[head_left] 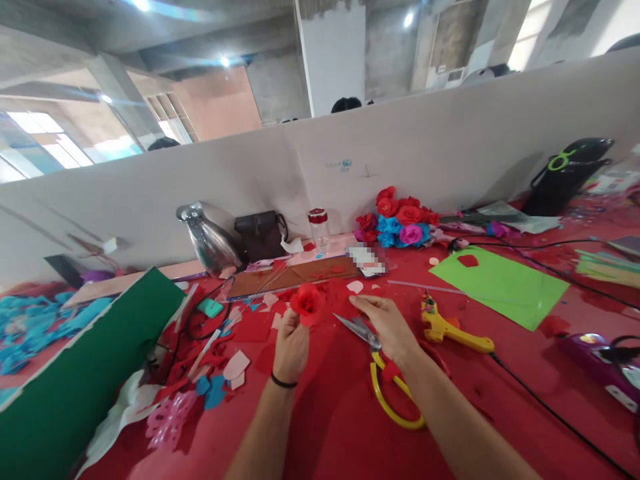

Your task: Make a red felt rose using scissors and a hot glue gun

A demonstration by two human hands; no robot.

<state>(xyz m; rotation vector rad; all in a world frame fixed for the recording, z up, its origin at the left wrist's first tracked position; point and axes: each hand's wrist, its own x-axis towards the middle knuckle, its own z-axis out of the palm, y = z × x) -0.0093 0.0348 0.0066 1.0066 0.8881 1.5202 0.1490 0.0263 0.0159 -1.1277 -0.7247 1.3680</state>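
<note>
My left hand [293,350] is closed around the base of a red paper rose [307,301], holding it upright above the table. To its right, my right hand [383,320] has thumb and forefinger pinched together; whatever may be between them is too small to make out. A pale pink paper petal [355,287] lies just beyond those fingertips. Partly under the right hand are scissors [372,340] with yellow handles, blades pointing toward the rose. Right of that hand rests a yellow glue gun [453,330] with a black cord.
A bunch of red, blue and pink paper flowers [407,223] sits by the white partition [275,160]. Nearby stand a steel jug [213,240], a black bag [260,237] and a glass jar [319,230]. Green card [500,283] lies right; a green board [95,373] and scraps are left.
</note>
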